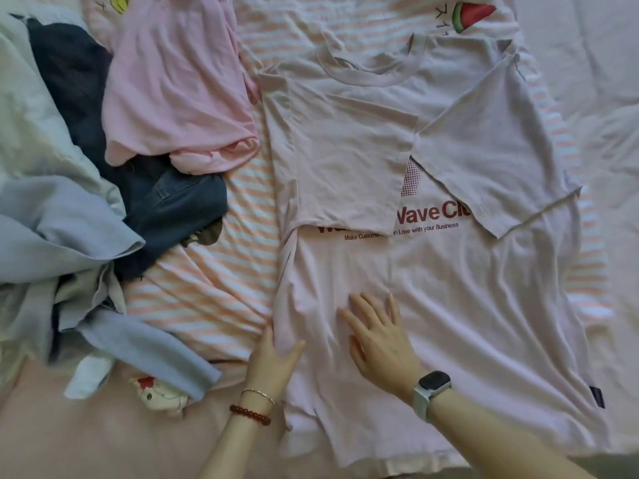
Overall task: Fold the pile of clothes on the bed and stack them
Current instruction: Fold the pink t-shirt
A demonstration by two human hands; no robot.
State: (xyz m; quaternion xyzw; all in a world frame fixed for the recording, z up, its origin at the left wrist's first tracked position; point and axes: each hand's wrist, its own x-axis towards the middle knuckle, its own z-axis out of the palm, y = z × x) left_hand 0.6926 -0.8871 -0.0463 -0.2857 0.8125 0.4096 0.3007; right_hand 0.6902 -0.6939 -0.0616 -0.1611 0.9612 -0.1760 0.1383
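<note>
Two hands are on the pale pink T-shirt [466, 288] spread on the striped sheet [214, 288]: your left hand [273, 357] grips its left edge, your right hand [377, 337] presses flat, fingers [359, 305] straight; the clothes pile [86, 167] lies to its left

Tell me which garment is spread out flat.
The pale T-shirt with red lettering, on the right; the pink top, dark jeans and blue clothes lie crumpled.

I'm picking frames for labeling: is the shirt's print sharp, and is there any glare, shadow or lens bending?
Head view: soft pinkish light, no glare; the red print on the T-shirt reads sharp where uncovered; faint shadow under the right hand; the wide lens bends the edges, and the clothes pile at left looks slightly softer.
</note>
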